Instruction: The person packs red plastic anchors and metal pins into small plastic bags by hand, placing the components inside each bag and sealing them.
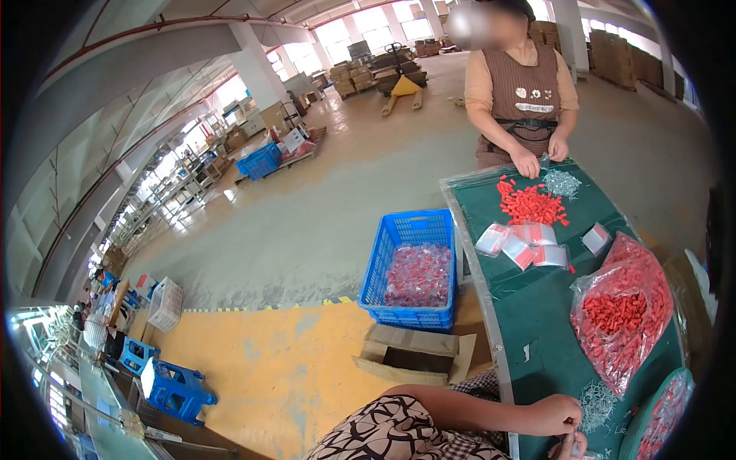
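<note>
Near the front end of the green table (537, 322), my left hand (558, 415) has its fingers pinched together beside a pile of small silver screws (596, 406). Close below it is my right hand (569, 446), partly cut off by the bottom edge, with fingers bent near a clear bag (594, 455). What either hand holds is too small to make out. A large clear bag of red plugs (617, 310) lies open on the table. Farther back are loose red plugs (530, 204) and several small plastic bag packs (518, 250).
A co-worker in a brown apron (529, 88) stands at the far end, hands by another screw pile (562, 184). Left of the table are a blue crate (368, 295) of packed bags and an open cardboard box (410, 354). A green basket (641, 414) stands at right.
</note>
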